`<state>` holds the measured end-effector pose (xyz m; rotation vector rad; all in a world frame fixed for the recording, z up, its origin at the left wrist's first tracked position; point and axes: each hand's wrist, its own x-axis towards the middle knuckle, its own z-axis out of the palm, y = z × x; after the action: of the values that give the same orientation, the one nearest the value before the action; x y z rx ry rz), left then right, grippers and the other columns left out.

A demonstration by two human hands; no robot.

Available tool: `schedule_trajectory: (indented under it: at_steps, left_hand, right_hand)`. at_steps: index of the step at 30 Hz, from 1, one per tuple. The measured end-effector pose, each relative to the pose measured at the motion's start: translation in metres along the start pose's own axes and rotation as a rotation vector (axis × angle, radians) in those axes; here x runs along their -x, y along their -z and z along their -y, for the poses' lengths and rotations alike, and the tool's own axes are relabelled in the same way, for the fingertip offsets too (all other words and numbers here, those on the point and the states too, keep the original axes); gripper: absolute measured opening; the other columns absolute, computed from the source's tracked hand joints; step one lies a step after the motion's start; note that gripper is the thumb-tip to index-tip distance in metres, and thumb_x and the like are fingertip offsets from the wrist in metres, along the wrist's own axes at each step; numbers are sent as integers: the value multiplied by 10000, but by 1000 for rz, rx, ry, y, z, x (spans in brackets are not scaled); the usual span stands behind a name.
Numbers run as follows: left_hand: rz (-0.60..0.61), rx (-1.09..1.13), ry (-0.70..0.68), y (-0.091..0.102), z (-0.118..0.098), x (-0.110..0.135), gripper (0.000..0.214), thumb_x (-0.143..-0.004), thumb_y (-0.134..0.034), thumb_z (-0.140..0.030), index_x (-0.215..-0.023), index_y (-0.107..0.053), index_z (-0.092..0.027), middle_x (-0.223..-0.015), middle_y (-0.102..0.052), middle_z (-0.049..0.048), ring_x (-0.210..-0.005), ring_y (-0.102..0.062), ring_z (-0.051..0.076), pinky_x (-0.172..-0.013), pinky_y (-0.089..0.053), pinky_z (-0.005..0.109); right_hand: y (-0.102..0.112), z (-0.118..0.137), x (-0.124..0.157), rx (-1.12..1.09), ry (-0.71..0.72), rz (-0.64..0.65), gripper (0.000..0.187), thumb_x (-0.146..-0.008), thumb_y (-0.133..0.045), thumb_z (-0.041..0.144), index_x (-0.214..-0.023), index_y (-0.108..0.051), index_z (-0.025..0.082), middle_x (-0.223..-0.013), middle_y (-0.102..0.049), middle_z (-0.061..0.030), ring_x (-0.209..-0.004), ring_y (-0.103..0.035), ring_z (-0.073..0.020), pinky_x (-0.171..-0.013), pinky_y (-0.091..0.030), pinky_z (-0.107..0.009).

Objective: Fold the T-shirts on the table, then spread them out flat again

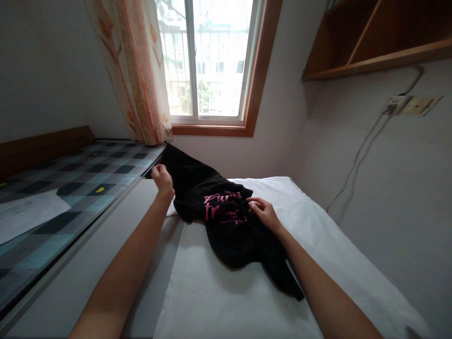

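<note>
A black garment [226, 230] with pink lettering lies crumpled across a white sheet-covered surface [219, 292]. One end of it stretches up to the left toward the checkered mattress. My left hand [162, 178] is closed on that upper edge of the garment, arm stretched out. Resting on the pink print is my right hand [263, 212], its fingers curled into the cloth there.
A blue and black checkered mattress [70, 188] with a white paper [28, 212] on it lies at the left. A window [208, 61] with a floral curtain [134, 70] is ahead. A wooden shelf [370, 42], wall outlet [413, 104] and hanging cable are on the right wall.
</note>
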<state>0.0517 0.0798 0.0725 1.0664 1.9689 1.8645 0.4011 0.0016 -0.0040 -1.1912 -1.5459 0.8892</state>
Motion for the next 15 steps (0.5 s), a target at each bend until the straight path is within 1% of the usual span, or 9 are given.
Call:
schedule_trajectory:
  at_steps: [2,3,5,6,9,10,12,14,15]
  left_hand:
    - [-116,-19,-1,16,-1,-13,339,-960,-282,-194,-1267,-405,-119,-1230,-502,126,-1266,-393,309,-1011,-330,514]
    - [-140,-34,-27,22,-2,-16,346,-956,-312,-193,-1288,-388,-133,-1258,-477,120,-1314,-329,327,-1032,-289,545]
    - [-119,-74,-138,27,-3,-16,346,-935,-386,-191,-1279,-407,-161,-1287,-461,108,-1356,-272,327,-1071,-235,567]
    - [-72,-93,-208,25,-4,-12,343,-924,-400,-178,-1266,-422,-164,-1299,-460,111,-1354,-285,309,-1088,-231,555]
    - [174,-134,-375,10,-4,7,286,-876,-464,-161,-1156,-525,-155,-1205,-552,106,-1180,-498,232,-1035,-377,433]
    - [295,-144,-407,3,-2,15,239,-851,-518,-175,-1083,-576,-160,-1116,-600,83,-1074,-565,206,-976,-435,381]
    - [607,-193,-500,-7,2,32,160,-803,-616,-227,-954,-646,-185,-965,-651,37,-925,-626,178,-882,-488,314]
    - [902,-297,-616,-11,7,48,178,-802,-642,-301,-953,-677,-214,-969,-664,32,-934,-638,188,-880,-488,304]
    - [993,-364,-664,-12,9,54,211,-811,-638,-334,-986,-681,-225,-1012,-663,41,-971,-635,201,-898,-480,311]
  right_hand:
    - [1,-3,-2,55,3,-129,473,-786,-575,534,-1065,-634,156,-548,-541,30,-555,-534,-154,-580,-429,-294]
    - [2,-5,-3,97,-2,-196,485,-789,-568,537,-1079,-630,152,-552,-543,26,-558,-541,-161,-585,-437,-302]
    - [4,-9,-4,211,-23,-287,480,-783,-571,547,-1045,-651,153,-629,-602,-14,-608,-579,-183,-624,-458,-326]
    - [5,-10,-4,271,-38,-293,462,-779,-575,554,-997,-669,157,-687,-638,-43,-650,-601,-198,-655,-468,-340]
    - [6,-12,-3,370,-80,-189,431,-787,-573,577,-868,-699,173,-806,-695,-98,-755,-637,-232,-724,-479,-364]
    - [6,-12,-3,371,-85,-147,436,-792,-570,584,-862,-700,173,-819,-701,-104,-768,-640,-235,-731,-481,-364]
    - [6,-11,-2,349,-87,-89,455,-795,-573,591,-905,-698,168,-832,-703,-103,-758,-640,-225,-724,-488,-357]
    - [5,-11,-1,330,-80,-63,466,-784,-599,584,-963,-691,163,-832,-697,-93,-732,-631,-209,-706,-494,-347]
    - [5,-11,-1,322,-72,-54,465,-771,-623,568,-991,-687,163,-829,-693,-86,-723,-625,-202,-698,-496,-343]
